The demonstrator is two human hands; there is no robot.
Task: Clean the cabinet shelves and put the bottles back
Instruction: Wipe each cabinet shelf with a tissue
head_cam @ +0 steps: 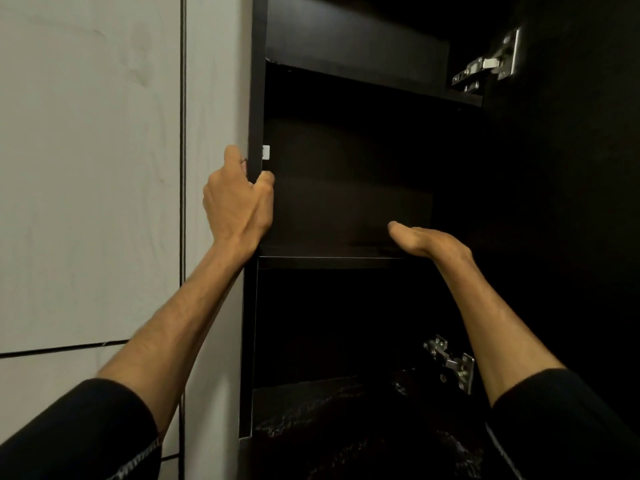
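From the head camera I watch a person work at a tall dark cabinet [258, 98] set against a pale tiled wall [90, 168], its door [571, 168] swung wide on two metal hinges, the upper hinge [488, 64] catching what little light there is. The left hand [239, 199] is clamped on the cabinet's front side edge, thumb inside and fingers outside, evidently for balance. The right hand [426, 240] reaches over the lip of the middle shelf [329, 261], wrist bent and fingers out of sight in the gloom; I cannot tell whether it is closed on a cloth or merely pressing flat on the board. The middle shelf and the shelf above [374, 84] appear bare, and no bottles can be made out anywhere, though the shadowed lower compartment [346, 323] could hide something. I judge the cleaning step to be under way, with the restocking not yet begun. Next comes a sweep across the board into the back corners, then the same for the remaining levels, before any bottles are fetched and stood upright inside.
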